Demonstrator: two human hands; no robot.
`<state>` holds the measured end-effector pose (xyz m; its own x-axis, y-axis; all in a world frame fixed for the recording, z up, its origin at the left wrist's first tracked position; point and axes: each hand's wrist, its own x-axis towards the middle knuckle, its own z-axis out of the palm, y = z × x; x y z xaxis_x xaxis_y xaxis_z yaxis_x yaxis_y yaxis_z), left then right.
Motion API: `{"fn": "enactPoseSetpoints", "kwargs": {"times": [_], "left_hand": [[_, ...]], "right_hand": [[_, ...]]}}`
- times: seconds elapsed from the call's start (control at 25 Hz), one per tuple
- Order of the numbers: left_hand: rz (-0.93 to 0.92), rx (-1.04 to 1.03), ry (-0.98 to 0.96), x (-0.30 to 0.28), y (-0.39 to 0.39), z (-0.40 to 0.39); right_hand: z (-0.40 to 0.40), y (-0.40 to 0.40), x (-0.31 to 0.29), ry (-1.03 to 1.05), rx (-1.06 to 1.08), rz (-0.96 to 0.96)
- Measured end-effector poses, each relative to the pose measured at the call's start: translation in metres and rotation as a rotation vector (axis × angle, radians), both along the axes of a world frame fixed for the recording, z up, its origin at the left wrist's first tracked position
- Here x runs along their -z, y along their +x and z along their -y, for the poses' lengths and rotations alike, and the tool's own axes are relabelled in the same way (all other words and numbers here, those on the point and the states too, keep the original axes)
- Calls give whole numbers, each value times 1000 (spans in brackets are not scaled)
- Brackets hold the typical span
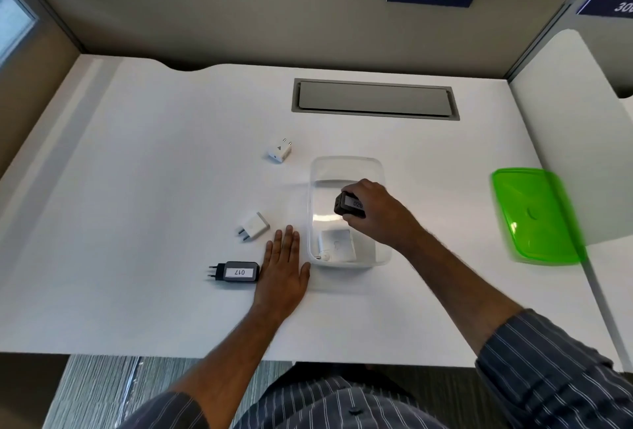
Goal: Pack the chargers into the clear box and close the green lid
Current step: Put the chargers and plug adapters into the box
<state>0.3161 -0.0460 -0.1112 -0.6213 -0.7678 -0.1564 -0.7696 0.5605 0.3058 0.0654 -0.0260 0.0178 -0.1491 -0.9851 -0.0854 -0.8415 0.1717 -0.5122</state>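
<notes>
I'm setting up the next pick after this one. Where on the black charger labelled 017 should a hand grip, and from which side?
Grip the black charger labelled 017 across its two long side faces, coming from above. It lies flat on the desk, label up, prongs pointing left, so avoid that end. The left hand rests flat right beside its blunt end and is probably best placed.

Open desk all round, crowded only at the box mouth

The right hand (pixel 371 213) with its black charger (pixel 347 206) fills the middle of the clear box (pixel 346 163), and a white charger (pixel 337 244) takes the near end; the far end is free. The left hand (pixel 284 267) lies flat, blocking the box's near-left side. The desk (pixel 154 172) to the far left and between box and green lid (pixel 534 216) stands open.
</notes>
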Motion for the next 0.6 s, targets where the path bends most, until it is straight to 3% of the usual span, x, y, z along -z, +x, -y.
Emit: {"fn": "enactPoseSetpoints", "kwargs": {"times": [0.24,0.6], "left_hand": [[-36,-15,-57,6,3,-1],[-42,-30,-53,11,4,0]], "right_hand": [[26,15,15,136,-188,-144],[42,19,35,361,-186,-33]]}}
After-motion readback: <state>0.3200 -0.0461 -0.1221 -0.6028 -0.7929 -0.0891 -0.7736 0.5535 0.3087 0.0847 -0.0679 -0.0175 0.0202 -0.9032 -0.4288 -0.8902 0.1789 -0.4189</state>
